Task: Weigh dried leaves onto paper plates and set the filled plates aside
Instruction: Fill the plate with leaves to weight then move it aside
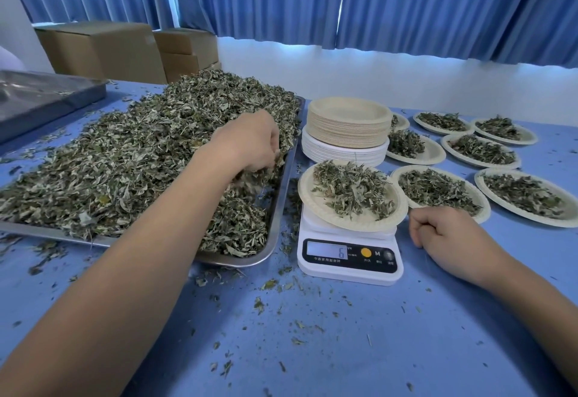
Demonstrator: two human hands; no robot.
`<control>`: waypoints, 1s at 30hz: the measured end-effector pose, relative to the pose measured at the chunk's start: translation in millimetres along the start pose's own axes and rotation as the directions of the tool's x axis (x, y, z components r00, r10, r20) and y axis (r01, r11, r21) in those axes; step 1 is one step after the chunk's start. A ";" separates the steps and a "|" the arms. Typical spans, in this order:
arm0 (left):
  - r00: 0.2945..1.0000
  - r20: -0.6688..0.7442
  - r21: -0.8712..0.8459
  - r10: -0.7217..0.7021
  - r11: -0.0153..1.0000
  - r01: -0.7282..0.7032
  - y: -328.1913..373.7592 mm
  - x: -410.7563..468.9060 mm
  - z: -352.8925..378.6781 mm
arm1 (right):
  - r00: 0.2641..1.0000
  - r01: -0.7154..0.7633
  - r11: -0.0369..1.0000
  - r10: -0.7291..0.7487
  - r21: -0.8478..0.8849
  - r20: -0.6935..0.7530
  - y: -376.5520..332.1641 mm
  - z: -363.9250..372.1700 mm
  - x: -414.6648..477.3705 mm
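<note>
A big heap of dried leaves (131,152) fills a steel tray (275,218) on the left. My left hand (250,143) reaches into the heap near the tray's right side, fingers curled down around a pinch of leaves. A white kitchen scale (348,256) stands to the right of the tray, its display reading 6. On it sits a paper plate (316,206) carrying a mound of leaves. My right hand (447,234) rests on the table just right of the scale, fingers loosely curled, holding nothing.
A stack of unused paper plates (347,124) stands behind the scale. Several filled plates (528,196) lie on the blue table at the right. A second steel tray (40,96) and cardboard boxes (103,49) sit at the back left. Leaf crumbs litter the table front.
</note>
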State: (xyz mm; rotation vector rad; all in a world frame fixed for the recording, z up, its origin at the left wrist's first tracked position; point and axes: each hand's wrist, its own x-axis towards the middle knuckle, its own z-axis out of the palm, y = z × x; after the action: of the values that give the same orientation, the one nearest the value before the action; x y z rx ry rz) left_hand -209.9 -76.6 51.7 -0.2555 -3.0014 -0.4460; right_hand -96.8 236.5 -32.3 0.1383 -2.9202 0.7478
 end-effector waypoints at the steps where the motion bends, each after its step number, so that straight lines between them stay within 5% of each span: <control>1: 1.000 -0.020 -0.001 -0.001 1.000 0.001 -0.3 -0.2 -0.8 | 1.000 0.003 1.000 -0.003 0.001 0.002 0.3 0.1 0.2; 6: 0.999 0.054 0.026 0.007 1.000 -0.008 -2.3 -1.7 -1.6 | 1.000 0.016 1.000 -0.016 -0.001 0.000 2.2 -0.3 -0.1; 12: 0.990 -0.111 -0.380 0.086 0.917 -0.122 12.1 -9.4 -12.6 | 1.000 0.022 1.000 -0.022 -0.008 -0.006 2.4 -0.2 -0.2; 15: 0.981 0.002 -0.587 0.195 0.794 -0.156 25.7 -16.6 -10.6 | 1.000 0.012 1.000 -0.012 -0.011 -0.003 1.9 -0.4 -0.4; 18: 0.939 0.113 -0.595 0.324 0.779 -0.197 35.9 -19.2 1.0 | 1.000 0.002 1.000 -0.002 -0.003 -0.002 1.4 -0.9 -0.7; 21: 0.948 0.125 -0.655 0.291 0.743 -0.142 34.3 -16.7 8.1 | 1.000 0.000 1.000 0.000 -0.018 0.005 0.8 -1.4 -0.1; 23: 0.976 0.061 -0.607 0.208 0.784 -0.129 26.4 -10.6 8.5 | 1.000 -0.005 1.000 0.005 -0.024 0.012 0.7 -1.7 -0.1; 26: 0.997 0.017 -0.292 0.074 0.954 -0.066 5.8 0.1 8.2 | 1.000 -0.007 1.000 0.007 -0.023 0.016 1.0 -1.8 0.0; 30: 0.976 0.212 -0.001 -0.051 0.999 0.052 -15.4 -1.2 15.6 | 1.000 -0.007 1.000 0.007 -0.009 0.008 1.3 -1.6 0.5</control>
State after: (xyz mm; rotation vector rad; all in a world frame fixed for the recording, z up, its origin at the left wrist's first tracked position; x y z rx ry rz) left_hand -212.6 -86.7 32.4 -0.2406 -3.2222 -0.4608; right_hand -97.2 238.4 -31.5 0.1302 -2.9332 0.7364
